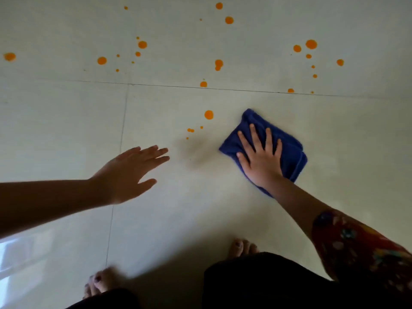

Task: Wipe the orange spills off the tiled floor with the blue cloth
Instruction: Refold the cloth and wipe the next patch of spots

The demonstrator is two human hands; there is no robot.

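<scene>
While flat on cloth (287,148), hand (260,157).

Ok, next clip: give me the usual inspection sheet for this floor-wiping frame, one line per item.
Surface: pale tiled floor, thin grout lines, glare at lower left.
Job's things: folded blue cloth flat on the floor; orange spills unwiped, a few drops left of the cloth, many more scattered beyond the far grout line.
Clutter: nothing seen.
Grippers: right hand pressed flat, fingers spread, on the cloth; left hand open, empty, not on the cloth.
Cables: nothing seen.
Surroundings: bare feet and dark clothing at the bottom edge, patterned sleeve on the right arm.
</scene>
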